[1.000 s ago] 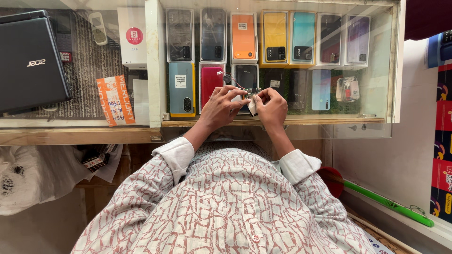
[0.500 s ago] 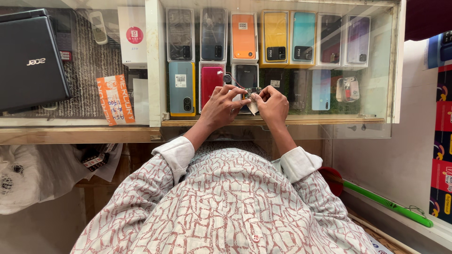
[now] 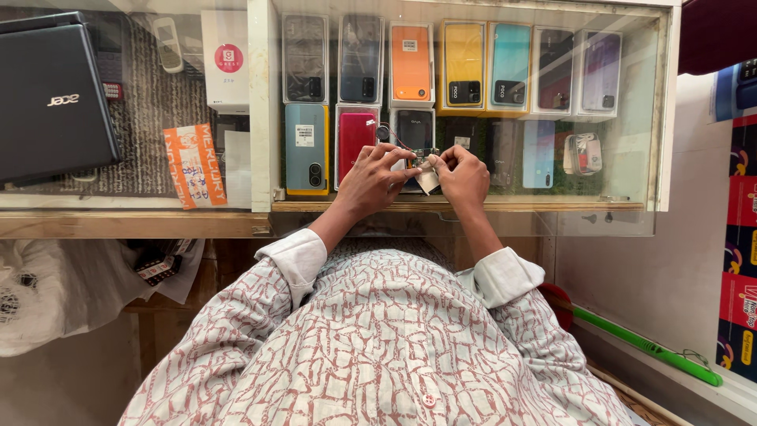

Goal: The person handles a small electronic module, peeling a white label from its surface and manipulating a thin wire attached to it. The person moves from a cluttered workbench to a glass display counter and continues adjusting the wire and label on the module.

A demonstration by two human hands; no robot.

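Both our hands pinch one small part between them: our left hand (image 3: 377,175) and our right hand (image 3: 464,175) meet over the glass top of the bench (image 3: 441,207), fingertips closed on a tiny green circuit board (image 3: 423,155) with a scrap of pale tape or paper (image 3: 428,181) hanging under it. A thin wire runs from the board to a small dark round part (image 3: 383,132) that lies just beside our left fingers. Each grip is closed tight on the board's edges; how much of the load each hand takes we cannot tell.

We judge that we are in the middle of fine work on this board, peeling or seating the pale scrap. The next move calls for a steady pinch with one hand while the other pulls gently, so that the thin wire is not strained.

Nearer to us, our patterned sleeves (image 3: 284,315) fill the lower view. Past the hands, under the glass, phones lie in rows: a blue-grey phone (image 3: 307,146), a red phone (image 3: 355,134), an orange phone (image 3: 411,63), a yellow phone (image 3: 463,63). Farther left, a closed dark laptop (image 3: 51,95) rests on the bench, with an orange packet (image 3: 193,166) near it. At far right a green rod (image 3: 646,347) leans low by the wall.
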